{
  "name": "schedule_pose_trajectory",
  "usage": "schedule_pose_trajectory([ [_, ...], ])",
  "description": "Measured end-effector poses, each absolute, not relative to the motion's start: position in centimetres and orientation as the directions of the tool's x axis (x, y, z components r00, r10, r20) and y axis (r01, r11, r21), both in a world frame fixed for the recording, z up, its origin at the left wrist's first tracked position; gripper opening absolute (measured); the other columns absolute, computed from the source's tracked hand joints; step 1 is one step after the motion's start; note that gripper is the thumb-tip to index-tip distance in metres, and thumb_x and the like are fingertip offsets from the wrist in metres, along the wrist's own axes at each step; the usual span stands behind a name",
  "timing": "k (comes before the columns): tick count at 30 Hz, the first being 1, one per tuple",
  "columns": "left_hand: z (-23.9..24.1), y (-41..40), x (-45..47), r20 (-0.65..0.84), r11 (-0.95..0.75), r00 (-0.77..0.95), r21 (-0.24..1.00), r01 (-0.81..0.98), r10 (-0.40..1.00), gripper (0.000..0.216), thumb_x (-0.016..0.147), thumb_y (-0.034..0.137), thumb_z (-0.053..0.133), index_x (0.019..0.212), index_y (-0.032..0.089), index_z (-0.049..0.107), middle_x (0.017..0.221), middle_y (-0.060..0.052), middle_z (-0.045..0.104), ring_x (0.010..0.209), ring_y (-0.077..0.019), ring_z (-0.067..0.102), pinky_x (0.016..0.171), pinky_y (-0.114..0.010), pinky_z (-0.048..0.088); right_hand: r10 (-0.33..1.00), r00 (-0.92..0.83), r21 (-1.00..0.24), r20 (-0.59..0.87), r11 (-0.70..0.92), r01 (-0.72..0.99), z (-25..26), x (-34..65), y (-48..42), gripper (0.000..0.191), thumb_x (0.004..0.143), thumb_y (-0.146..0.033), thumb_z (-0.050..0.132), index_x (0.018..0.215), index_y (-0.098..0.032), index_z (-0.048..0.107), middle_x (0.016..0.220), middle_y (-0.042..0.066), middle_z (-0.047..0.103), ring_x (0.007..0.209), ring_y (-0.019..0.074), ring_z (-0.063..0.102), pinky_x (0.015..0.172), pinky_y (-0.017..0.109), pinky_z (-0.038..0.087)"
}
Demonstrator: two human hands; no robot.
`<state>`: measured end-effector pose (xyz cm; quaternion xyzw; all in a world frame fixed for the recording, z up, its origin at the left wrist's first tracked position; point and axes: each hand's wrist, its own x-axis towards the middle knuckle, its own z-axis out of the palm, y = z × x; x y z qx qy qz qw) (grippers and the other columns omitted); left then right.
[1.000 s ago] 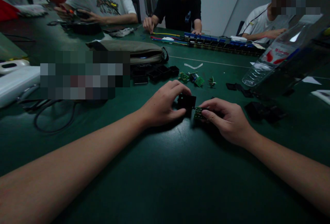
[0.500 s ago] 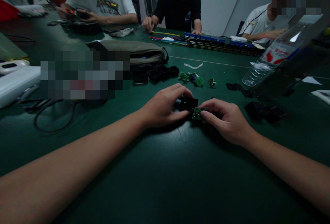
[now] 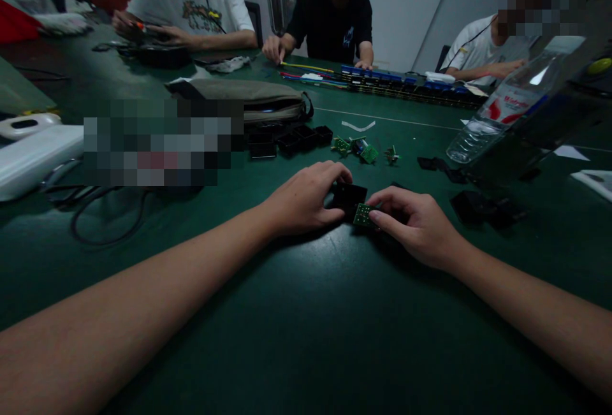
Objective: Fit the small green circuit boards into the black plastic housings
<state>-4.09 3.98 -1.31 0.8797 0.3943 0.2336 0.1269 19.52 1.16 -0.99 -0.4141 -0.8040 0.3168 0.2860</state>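
My left hand (image 3: pixel 310 198) is closed on a black plastic case (image 3: pixel 351 194), thumb low at its near side and fingers curled behind it. The thumb and fingers of my right hand (image 3: pixel 414 220) pinch a small green circuit board (image 3: pixel 362 214). Its dotted face points toward me, just in front of the case's right side. Whether board and case touch, I cannot tell. Something dark lies partly hidden behind my right fingers. Beyond my hands, several loose circuit boards (image 3: pixel 367 151) lie on the green table (image 3: pixel 306 326).
Black plastic cases (image 3: pixel 291 139) sit by a grey-green pouch (image 3: pixel 268 97); more black parts (image 3: pixel 488 208) are at right. A plastic bottle (image 3: pixel 511 106) leans there. A looped cable (image 3: pixel 109 240) lies left. Across the table, three people sit near wires and a blue-black strip (image 3: pixel 396 80).
The green board has shifted slightly left and down against the case, still pinched in my right hand. My left hand keeps hold of the case. The view has moved a little.
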Motion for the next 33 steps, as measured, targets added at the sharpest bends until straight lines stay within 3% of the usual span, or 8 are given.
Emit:
schedule_pose_trajectory([
  [18,-0.91,3.85,-3.81,0.155,-0.586,0.566,0.257,0.768,0.810,0.039,0.087,0.041,0.061,0.118,0.018,0.062,0.112,-0.010,0.068,0.099,-0.0246,0.063,0.086,-0.037,0.048,0.849,-0.471,-0.713,0.241,0.484,0.507,-1.55,19.33,1.30,0.019,0.087,-0.033,0.065,0.098,-0.018,0.068,0.063,-0.003,0.058,0.053,0.0108,0.049,0.050,0.024,0.038],
  [25,-0.80,3.96,-3.95,0.157,-0.608,0.588,0.239,0.757,0.794,0.040,0.087,0.039,0.061,0.121,0.018,0.059,0.113,-0.010,0.068,0.099,-0.0238,0.064,0.087,-0.036,0.048,0.811,-0.494,-0.595,0.313,0.573,0.564,-1.75,19.06,1.33,0.017,0.088,-0.030,0.064,0.100,-0.018,0.068,0.075,0.001,0.065,0.061,0.0134,0.054,0.061,0.028,0.042],
  [33,-0.57,4.28,-4.28,0.164,-0.642,0.620,0.188,0.743,0.767,0.032,0.086,0.043,0.062,0.105,0.018,0.059,0.102,-0.009,0.067,0.089,-0.0229,0.064,0.077,-0.032,0.046,0.731,-0.526,-0.453,0.435,0.682,0.574,-1.90,18.80,1.30,0.011,0.085,-0.017,0.066,0.095,-0.016,0.066,0.075,0.000,0.062,0.064,0.0131,0.054,0.063,0.026,0.041],
])
